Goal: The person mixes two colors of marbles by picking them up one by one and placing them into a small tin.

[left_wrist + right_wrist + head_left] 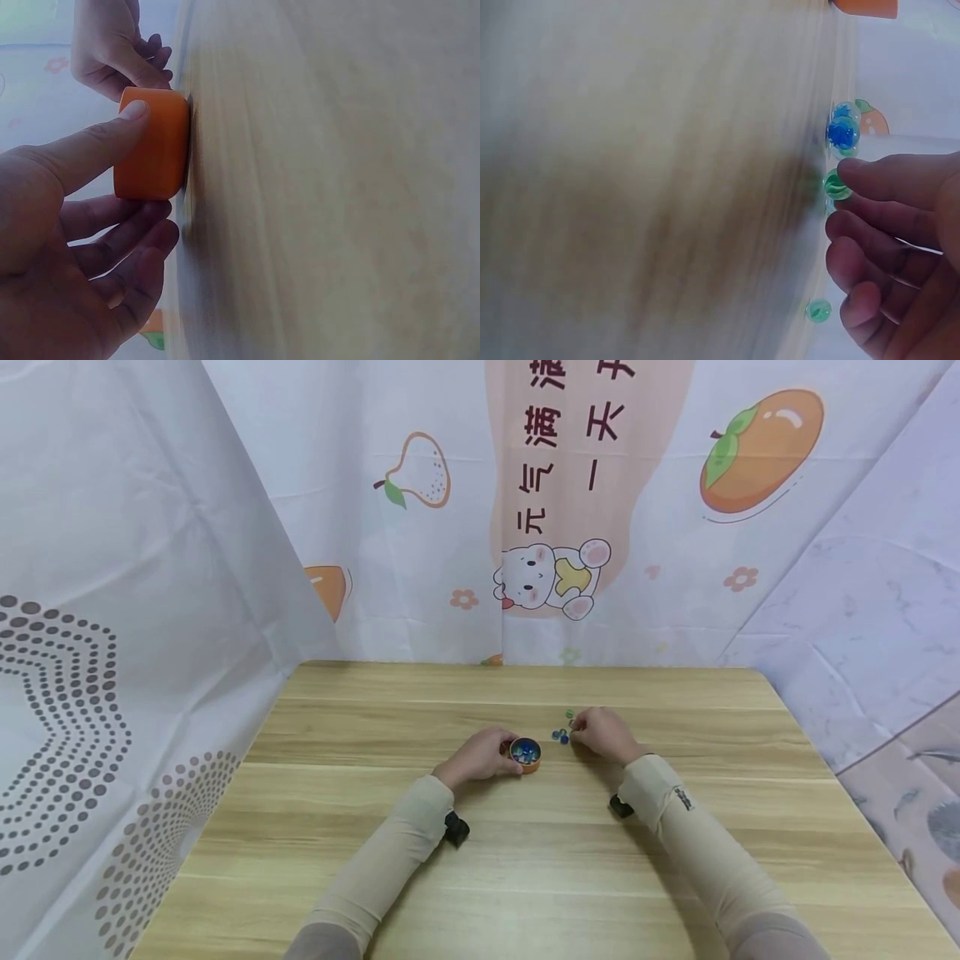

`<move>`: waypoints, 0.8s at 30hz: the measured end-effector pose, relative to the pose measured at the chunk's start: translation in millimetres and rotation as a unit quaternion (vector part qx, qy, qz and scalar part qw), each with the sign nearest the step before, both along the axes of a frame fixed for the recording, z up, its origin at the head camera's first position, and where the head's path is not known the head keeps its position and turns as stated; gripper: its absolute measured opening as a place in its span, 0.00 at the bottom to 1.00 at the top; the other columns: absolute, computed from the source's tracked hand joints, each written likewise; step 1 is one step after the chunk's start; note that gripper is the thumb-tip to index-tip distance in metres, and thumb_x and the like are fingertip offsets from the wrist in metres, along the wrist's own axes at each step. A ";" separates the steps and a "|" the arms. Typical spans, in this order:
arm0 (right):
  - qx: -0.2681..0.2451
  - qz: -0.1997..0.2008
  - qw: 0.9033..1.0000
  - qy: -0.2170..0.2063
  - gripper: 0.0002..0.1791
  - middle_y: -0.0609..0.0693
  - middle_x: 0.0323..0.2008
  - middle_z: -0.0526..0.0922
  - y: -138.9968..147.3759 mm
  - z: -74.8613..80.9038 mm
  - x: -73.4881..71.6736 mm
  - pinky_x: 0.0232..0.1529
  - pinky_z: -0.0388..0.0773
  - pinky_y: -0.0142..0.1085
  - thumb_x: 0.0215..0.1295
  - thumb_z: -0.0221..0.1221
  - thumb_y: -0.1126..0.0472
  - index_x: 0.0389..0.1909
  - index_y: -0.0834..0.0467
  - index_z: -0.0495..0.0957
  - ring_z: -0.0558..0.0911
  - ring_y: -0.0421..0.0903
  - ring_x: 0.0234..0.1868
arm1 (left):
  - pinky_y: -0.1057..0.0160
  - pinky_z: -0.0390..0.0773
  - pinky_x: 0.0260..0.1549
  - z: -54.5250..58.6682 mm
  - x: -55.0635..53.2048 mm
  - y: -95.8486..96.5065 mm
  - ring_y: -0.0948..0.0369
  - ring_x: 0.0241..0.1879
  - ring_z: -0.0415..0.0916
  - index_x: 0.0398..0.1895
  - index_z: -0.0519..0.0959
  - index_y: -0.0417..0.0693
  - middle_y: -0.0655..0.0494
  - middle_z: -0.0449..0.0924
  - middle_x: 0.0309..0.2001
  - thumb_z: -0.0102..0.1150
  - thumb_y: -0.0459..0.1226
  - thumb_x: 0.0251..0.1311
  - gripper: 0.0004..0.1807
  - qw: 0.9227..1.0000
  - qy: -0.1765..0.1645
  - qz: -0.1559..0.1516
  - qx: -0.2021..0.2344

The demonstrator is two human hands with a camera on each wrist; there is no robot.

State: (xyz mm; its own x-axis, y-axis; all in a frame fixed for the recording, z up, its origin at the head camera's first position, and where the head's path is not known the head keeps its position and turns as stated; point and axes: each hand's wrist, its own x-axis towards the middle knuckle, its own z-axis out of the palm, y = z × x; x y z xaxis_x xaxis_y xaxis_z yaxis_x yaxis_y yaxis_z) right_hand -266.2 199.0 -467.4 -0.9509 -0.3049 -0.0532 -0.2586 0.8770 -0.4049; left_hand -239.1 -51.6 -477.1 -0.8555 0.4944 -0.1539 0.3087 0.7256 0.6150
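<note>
My left hand (482,754) grips a small round orange container (156,146), its thumb on one side and its fingers curled about the other. Blue and pale glass marbles (527,751) lie inside the container, which stands upright on the table. To the right of it, my right hand (606,735) pinches a green-swirled marble (835,185) between thumb and forefinger, low at the tabletop. Beside those fingertips, in the right wrist view, sits a blue marble (844,133) with others close behind it. Another green marble (819,310) lies apart, near the curled little finger.
The wooden table (525,877) reaches back to a printed cloth (427,552) hanging behind it. More cloth (112,568) hangs along the left side. A black wrist device (456,829) is on the left arm, another black device (621,807) on the right.
</note>
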 end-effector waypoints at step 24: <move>-0.011 0.003 1.000 0.004 0.08 0.54 0.33 0.86 -1.6 6.8 3.2 0.34 0.77 0.41 0.64 0.61 0.60 0.36 0.60 0.85 0.79 0.46 0.31 | 0.59 0.76 0.50 0.2 0.8 0.8 0.59 0.46 0.76 0.61 0.75 0.41 0.51 0.81 0.49 0.70 0.43 0.56 0.31 1.000 0.001 0.002 -0.007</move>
